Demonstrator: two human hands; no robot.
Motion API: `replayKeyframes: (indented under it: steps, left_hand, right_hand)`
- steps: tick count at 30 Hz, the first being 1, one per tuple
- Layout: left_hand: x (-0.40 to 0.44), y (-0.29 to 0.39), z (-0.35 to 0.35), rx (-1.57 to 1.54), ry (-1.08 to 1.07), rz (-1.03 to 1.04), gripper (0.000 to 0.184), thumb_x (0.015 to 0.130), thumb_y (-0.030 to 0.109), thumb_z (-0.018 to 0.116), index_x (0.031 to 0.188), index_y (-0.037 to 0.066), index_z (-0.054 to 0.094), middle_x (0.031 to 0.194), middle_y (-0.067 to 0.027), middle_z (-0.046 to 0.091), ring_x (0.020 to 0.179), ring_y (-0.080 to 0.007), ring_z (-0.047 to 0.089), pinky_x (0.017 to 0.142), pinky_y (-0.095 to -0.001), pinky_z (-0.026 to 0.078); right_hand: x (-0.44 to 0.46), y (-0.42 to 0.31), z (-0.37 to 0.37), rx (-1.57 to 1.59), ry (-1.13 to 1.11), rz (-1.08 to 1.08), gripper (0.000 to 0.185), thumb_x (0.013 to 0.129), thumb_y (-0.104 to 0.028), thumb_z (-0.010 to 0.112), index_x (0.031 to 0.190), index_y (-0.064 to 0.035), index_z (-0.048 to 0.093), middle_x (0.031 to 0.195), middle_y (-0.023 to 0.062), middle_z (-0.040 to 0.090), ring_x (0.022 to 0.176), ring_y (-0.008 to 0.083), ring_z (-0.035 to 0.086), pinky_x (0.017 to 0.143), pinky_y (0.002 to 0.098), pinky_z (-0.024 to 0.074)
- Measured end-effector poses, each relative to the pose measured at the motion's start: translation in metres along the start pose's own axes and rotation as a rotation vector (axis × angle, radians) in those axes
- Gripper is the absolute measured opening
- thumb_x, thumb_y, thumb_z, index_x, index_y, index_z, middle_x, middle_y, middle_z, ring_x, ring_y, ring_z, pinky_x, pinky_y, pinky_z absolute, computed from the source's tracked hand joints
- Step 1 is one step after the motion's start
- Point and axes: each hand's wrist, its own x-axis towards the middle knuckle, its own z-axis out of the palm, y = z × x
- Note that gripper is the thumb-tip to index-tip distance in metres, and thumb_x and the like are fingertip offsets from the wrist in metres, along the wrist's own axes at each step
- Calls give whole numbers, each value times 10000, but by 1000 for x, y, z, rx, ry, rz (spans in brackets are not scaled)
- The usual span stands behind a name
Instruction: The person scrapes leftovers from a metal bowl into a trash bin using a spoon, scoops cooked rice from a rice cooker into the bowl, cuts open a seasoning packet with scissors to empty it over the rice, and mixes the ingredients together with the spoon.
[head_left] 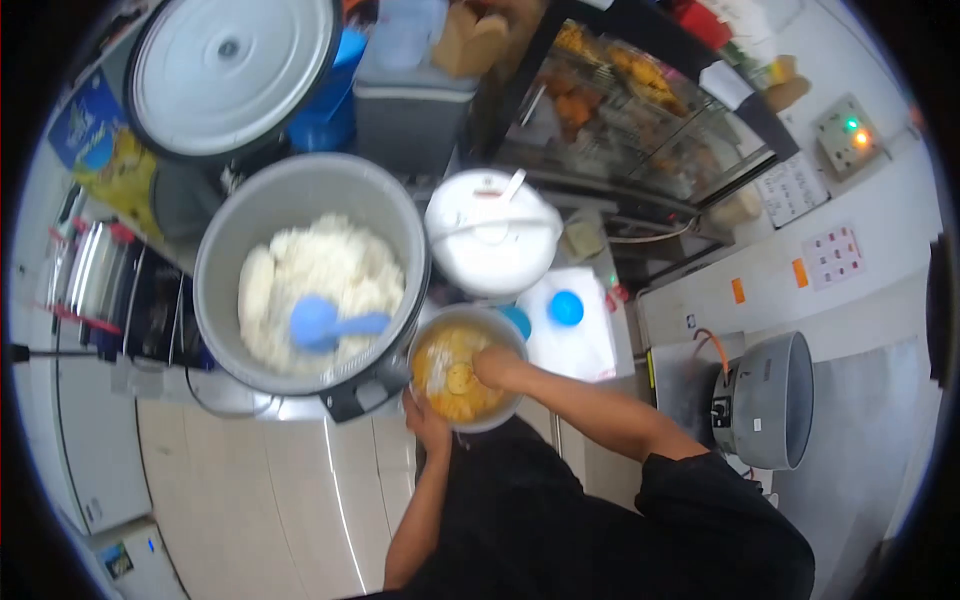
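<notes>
A metal bowl (507,330) of yellow-orange food with pale white bits (455,400) is right in front of my body. At its lower left side, my left hand (428,420) grips the bowl by the rim. My right hand (497,369) reaches into the bowl from the right, its fingers closed and partly hidden at the food. Beside those fingers lies a small round yellowish piece (460,379); whether I hold it is unclear. Left of the bowl stands a large open rice cooker (222,270) of white rice (345,260), with a blue rice paddle (318,323) resting on the rice.
A white lidded pot (490,260) stands just behind the bowl. To its right are white paper (590,345) and a blue round lid (565,308). A glass food display case (640,120) is at the back right. A grey drum-shaped appliance (765,400) sits farther right.
</notes>
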Motion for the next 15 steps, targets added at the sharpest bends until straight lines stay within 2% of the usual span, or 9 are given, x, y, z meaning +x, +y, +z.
replayKeyframes:
  steps: [1, 4, 7, 10, 11, 12, 13, 14, 15]
  left_hand:
    - [2, 1, 3, 36, -12, 17, 412, 1022, 261, 438, 1302, -33, 505, 1221, -217, 602, 1127, -349, 572, 978, -420, 426]
    - [2, 8, -2, 150, -1, 7, 405, 1021, 248, 434, 1297, -41, 505, 1219, -222, 602, 1121, -310, 579, 956, -412, 434]
    - [-2, 16, -6, 125, -16, -42, 410, 1021, 249, 432, 1303, -41, 498, 1222, -228, 599, 1129, -323, 576, 957, -414, 430]
    - [1, 16, -5, 16, -49, -47, 443, 1019, 265, 435, 1331, -47, 470, 1257, -253, 571, 1155, -373, 558, 999, -421, 408]
    - [1, -6, -4, 7, -24, -42, 468, 1018, 276, 438, 1345, -59, 451, 1278, -265, 554, 1170, -389, 548, 1023, -427, 394]
    - [4, -63, -16, 674, -87, 364, 511, 1010, 271, 447, 1364, -95, 405, 1324, -284, 515, 1202, -394, 530, 1056, -436, 368]
    - [2, -38, -11, 441, -85, 144, 497, 1007, 268, 450, 1341, -100, 433, 1317, -289, 520, 1214, -400, 519, 1068, -437, 353]
    - [1, -54, -11, 504, -28, 230, 447, 1008, 259, 446, 1321, -59, 481, 1300, -277, 540, 1213, -395, 518, 1055, -433, 362]
    - [2, -9, -11, 164, -61, -46, 415, 1009, 253, 443, 1309, -26, 511, 1280, -252, 566, 1197, -386, 532, 1027, -429, 378]
  right_hand:
    - [-9, 7, -10, 67, 193, 83, 176, 789, -150, 581, 862, -58, 712, 854, 188, 697, 830, 322, 697, 713, 443, 553]
    - [-8, 1, -24, -25, 275, 170, 179, 792, -157, 583, 840, -57, 724, 810, 186, 698, 799, 307, 705, 692, 435, 562]
    - [-3, -26, -3, 10, 241, 13, 186, 807, -160, 573, 859, -71, 727, 771, 148, 702, 791, 287, 705, 693, 412, 562]
    - [-30, -34, -18, -223, 103, -329, 183, 816, -175, 568, 827, -100, 735, 772, 131, 704, 761, 283, 702, 666, 405, 559]
    - [-6, -6, 33, -235, 354, -384, 175, 797, -207, 582, 766, -126, 734, 756, 114, 702, 696, 284, 690, 591, 421, 540]
    - [-20, -6, -11, -263, 306, -335, 183, 775, -247, 604, 702, -129, 723, 734, 110, 693, 648, 288, 676, 540, 434, 516]
    - [-2, 10, -11, -277, 297, -244, 166, 764, -233, 616, 672, -136, 714, 697, 97, 682, 628, 269, 670, 508, 425, 498]
    - [7, 21, -20, -269, 296, -178, 154, 760, -203, 622, 650, -137, 707, 649, 102, 664, 616, 255, 668, 488, 401, 495]
    - [-3, 16, -30, -412, 407, -101, 136, 756, -197, 626, 670, -148, 719, 635, 89, 675, 584, 227, 678, 476, 380, 507]
